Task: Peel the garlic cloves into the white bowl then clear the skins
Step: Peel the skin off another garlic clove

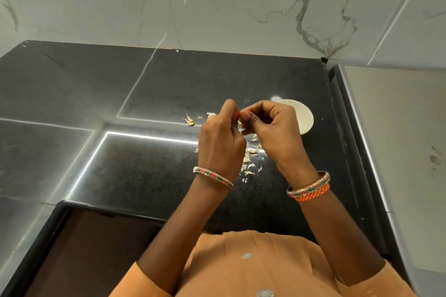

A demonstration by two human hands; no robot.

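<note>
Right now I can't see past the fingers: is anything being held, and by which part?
Both hands, left hand and right hand, pinch something small between their fingertips. It is hidden, so neither the thing nor the part held can be told.

Black countertop point(144, 84): bare left and rear; obstructions are white bowl point(305, 119) at right, garlic skins point(251, 161) scattered at centre, marble wall point(217, 2) behind.
</note>
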